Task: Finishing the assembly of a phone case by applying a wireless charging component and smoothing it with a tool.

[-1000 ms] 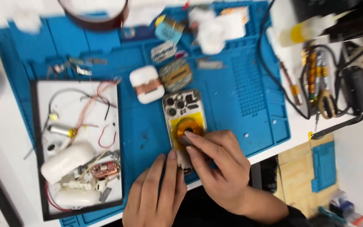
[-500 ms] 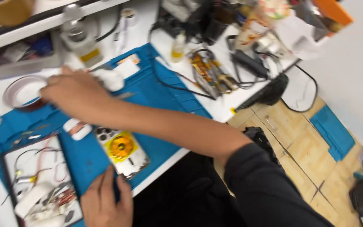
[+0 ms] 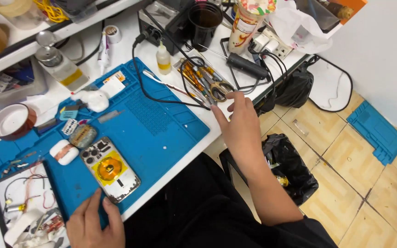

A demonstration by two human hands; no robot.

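On the head view, the right hand (image 3: 240,126) hangs at the front edge of the white work surface (image 3: 194,142), fingers (image 3: 241,98) loosely spread and grasping nothing, the tips just beside a cluster of orange-handled tools and scissors (image 3: 207,82). The left hand (image 3: 93,222) rests flat and released on the blue silicone repair mat (image 3: 161,124), fingertips touching the lower end of the opened silver phone back with its round yellow coil (image 3: 110,171). A small white earbud case (image 3: 64,151) lies just beside the phone's upper corner; a black-framed tray of loose wires and parts (image 3: 24,206) sits to its left. Judgement: the left hand's steadying pressure should stay flat and light on the phone's edge, clear of the coil. Any tool should be lifted by its handle, since black cables (image 3: 161,98) cross near that cluster and could snag.
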